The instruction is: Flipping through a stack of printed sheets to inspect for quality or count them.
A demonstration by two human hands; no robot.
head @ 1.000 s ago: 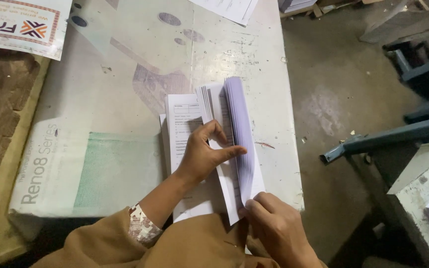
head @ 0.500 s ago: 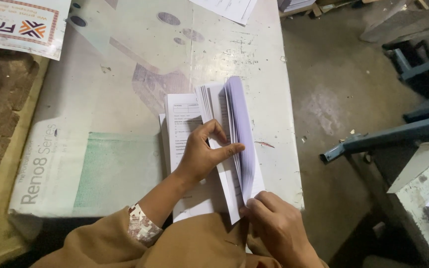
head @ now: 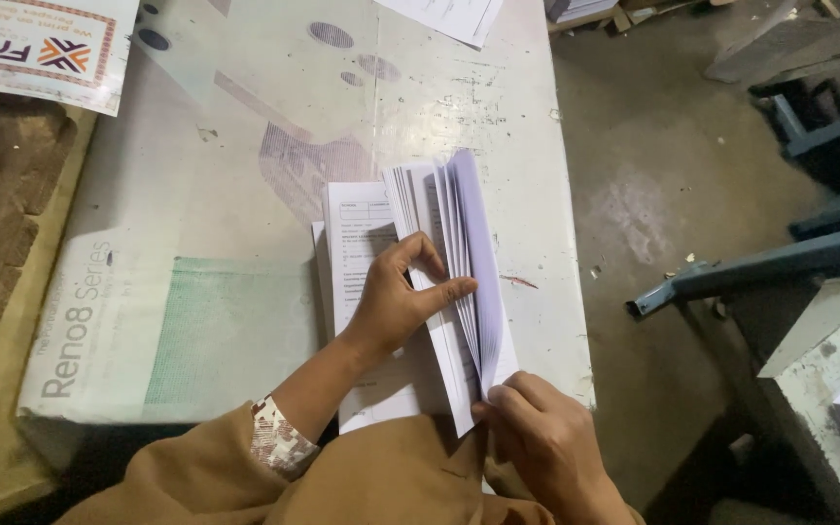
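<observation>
Change: almost none that I can see; left hand (head: 396,306) stays flat on the stack, thumb tip sits a touch further into the fanned leaves than half a second ago; right hand (head: 546,442) holds the same corner.
Left grip: fingers spread, pressing down on the thick stack of white printed paper sheets (head: 420,292), thumb wedged between raised leaves; not closed around anything.
Right grip: thumb and fingers pinched together on the stack's near right corner.
Stack look: white sheets with small black print, right half lifted and fanned upright, left half lying flat.
Stack place: near right part of the pale stained worktable covered with printed sheeting (head: 245,165), just in front of me.
Around: tan sleeves (head: 206,476), bare grey concrete floor (head: 653,194) to the right, blue-grey metal bar (head: 760,267) beyond.
</observation>
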